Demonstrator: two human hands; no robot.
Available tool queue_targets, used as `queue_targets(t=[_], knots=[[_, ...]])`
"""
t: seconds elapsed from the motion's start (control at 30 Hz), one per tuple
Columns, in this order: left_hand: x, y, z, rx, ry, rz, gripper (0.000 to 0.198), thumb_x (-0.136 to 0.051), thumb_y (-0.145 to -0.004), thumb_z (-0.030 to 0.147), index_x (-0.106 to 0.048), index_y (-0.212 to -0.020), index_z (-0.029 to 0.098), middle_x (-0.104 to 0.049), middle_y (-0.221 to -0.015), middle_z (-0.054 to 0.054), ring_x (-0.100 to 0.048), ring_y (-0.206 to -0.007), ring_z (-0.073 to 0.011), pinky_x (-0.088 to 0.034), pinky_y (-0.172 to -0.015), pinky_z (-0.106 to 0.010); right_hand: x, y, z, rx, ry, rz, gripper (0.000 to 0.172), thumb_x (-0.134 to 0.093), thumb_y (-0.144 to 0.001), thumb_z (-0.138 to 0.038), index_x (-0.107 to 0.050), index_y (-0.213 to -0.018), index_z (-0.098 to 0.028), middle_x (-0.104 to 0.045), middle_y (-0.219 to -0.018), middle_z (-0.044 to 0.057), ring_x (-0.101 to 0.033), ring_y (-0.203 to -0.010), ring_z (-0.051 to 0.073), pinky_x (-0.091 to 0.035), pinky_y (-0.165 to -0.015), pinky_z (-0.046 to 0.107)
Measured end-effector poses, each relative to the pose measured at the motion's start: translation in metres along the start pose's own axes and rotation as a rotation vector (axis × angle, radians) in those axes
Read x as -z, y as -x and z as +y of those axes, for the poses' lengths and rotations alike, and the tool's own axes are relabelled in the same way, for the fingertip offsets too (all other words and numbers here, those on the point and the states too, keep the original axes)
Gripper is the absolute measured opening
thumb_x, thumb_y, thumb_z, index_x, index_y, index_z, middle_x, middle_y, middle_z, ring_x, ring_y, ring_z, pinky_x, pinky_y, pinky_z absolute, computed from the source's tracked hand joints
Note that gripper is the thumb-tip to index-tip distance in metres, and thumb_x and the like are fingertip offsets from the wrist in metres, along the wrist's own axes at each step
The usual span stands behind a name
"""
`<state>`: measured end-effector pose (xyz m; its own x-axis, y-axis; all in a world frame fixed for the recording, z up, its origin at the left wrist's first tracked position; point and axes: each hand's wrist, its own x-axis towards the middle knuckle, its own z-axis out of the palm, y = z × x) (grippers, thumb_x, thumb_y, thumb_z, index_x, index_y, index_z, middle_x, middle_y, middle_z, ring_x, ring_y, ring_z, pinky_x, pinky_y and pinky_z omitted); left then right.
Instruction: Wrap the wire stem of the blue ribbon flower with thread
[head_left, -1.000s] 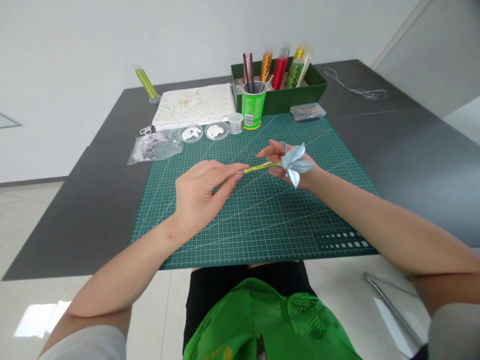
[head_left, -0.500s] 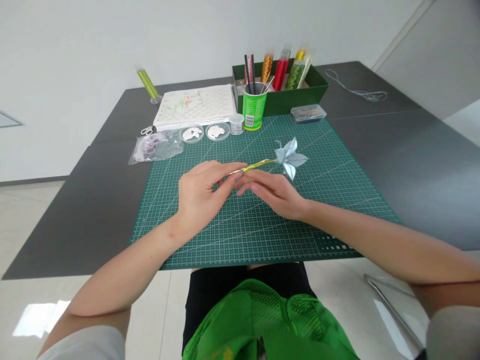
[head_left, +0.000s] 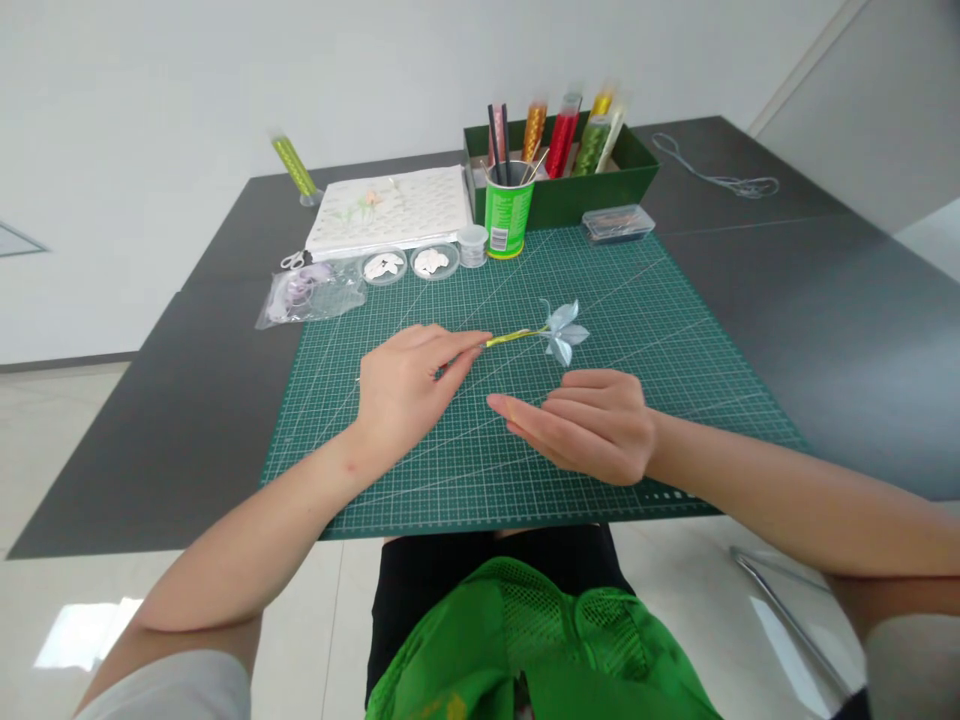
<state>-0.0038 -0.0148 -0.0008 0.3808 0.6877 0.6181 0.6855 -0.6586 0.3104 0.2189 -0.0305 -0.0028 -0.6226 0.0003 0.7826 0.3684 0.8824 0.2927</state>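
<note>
A pale blue artificial flower [head_left: 565,332] lies sideways above the cutting mat, petals to the right. Its stem [head_left: 517,336], wrapped in yellow-green thread, runs left into my left hand [head_left: 412,380], whose thumb and forefinger pinch the stem's end. A thin tip pokes out to the left behind that hand. Below the flower and apart from it is my right hand [head_left: 592,420], fingers curled and thumb and forefinger pressed together, pointing left. Whatever is between those fingertips, if anything, is too small to make out.
Under both hands lies a green cutting mat [head_left: 450,480]. Along its back stand a green can [head_left: 508,215], two dishes of white pieces [head_left: 433,262], a clear box [head_left: 619,223] and a plastic bag [head_left: 311,292]. Thread spools [head_left: 564,135] stand in a dark green box [head_left: 570,204].
My right hand has come away from the stem, moving down and right, with its fingers curled. The flower has shifted a little left and down, still in my left hand.
</note>
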Motion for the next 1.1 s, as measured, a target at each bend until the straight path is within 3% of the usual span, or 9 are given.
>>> queue_targets(t=[0.17, 0.4, 0.5, 0.63, 0.8, 1.1], knots=[[-0.003, 0.005, 0.001, -0.177, -0.063, -0.070, 0.019, -0.064, -0.102, 0.030, -0.080, -0.111, 0.026, -0.080, -0.083, 0.001, -0.071, -0.073, -0.0131, -0.047, -0.062, -0.024, 0.015, -0.002, 0.016, -0.237, -0.131, -0.081, 0.027, -0.060, -0.101, -0.018, -0.073, -0.124, -0.025, -0.071, -0.063, -0.005, -0.050, -0.043, 0.008, -0.040, -0.045, 0.025], [0.000, 0.006, 0.010, -0.270, -0.017, -0.110, 0.018, -0.063, -0.103, 0.029, -0.079, -0.104, 0.021, -0.081, -0.088, 0.002, -0.074, -0.074, -0.0120, -0.052, -0.065, -0.024, 0.026, -0.012, 0.034, -0.741, -0.414, -0.225, 0.028, -0.057, -0.104, -0.037, -0.082, -0.111, -0.026, -0.062, -0.054, -0.002, -0.051, -0.046, 0.011, -0.040, -0.048, 0.026], [0.002, 0.005, 0.010, -0.312, -0.002, -0.123, 0.016, -0.064, -0.103, 0.027, -0.079, -0.104, 0.021, -0.082, -0.089, 0.003, -0.074, -0.075, -0.0116, -0.052, -0.064, -0.024, 0.028, -0.015, 0.040, -0.882, -0.547, -0.279, 0.029, -0.059, -0.102, -0.042, -0.083, -0.107, -0.026, -0.055, -0.049, -0.004, -0.048, -0.045, 0.011, -0.037, -0.046, 0.027], [0.004, 0.004, 0.011, -0.340, 0.028, -0.134, 0.016, -0.064, -0.103, 0.026, -0.079, -0.104, 0.022, -0.082, -0.091, 0.003, -0.074, -0.075, -0.0105, -0.053, -0.065, -0.023, 0.025, -0.014, 0.050, -0.924, -0.612, -0.296, 0.030, -0.062, -0.100, -0.044, -0.084, -0.103, -0.024, -0.057, -0.053, -0.003, -0.046, -0.049, 0.011, -0.033, -0.045, 0.028], [0.004, 0.004, 0.012, -0.322, 0.046, -0.100, 0.016, -0.065, -0.102, 0.028, -0.079, -0.102, 0.021, -0.082, -0.087, 0.002, -0.074, -0.073, -0.0107, -0.052, -0.064, -0.022, 0.022, -0.010, 0.060, -0.929, -0.672, -0.339, 0.029, -0.064, -0.098, -0.045, -0.084, -0.103, -0.024, -0.048, -0.049, -0.005, -0.043, -0.049, 0.011, -0.031, -0.048, 0.028], [0.004, 0.003, 0.009, -0.286, 0.090, -0.106, 0.013, -0.067, -0.100, 0.027, -0.079, -0.101, 0.021, -0.081, -0.086, 0.003, -0.074, -0.074, -0.0112, -0.053, -0.066, -0.023, 0.023, -0.008, 0.060, -0.935, -0.659, -0.326, 0.030, -0.062, -0.099, -0.043, -0.084, -0.104, -0.023, -0.041, -0.048, -0.006, -0.032, -0.047, 0.010, -0.028, -0.047, 0.028]])
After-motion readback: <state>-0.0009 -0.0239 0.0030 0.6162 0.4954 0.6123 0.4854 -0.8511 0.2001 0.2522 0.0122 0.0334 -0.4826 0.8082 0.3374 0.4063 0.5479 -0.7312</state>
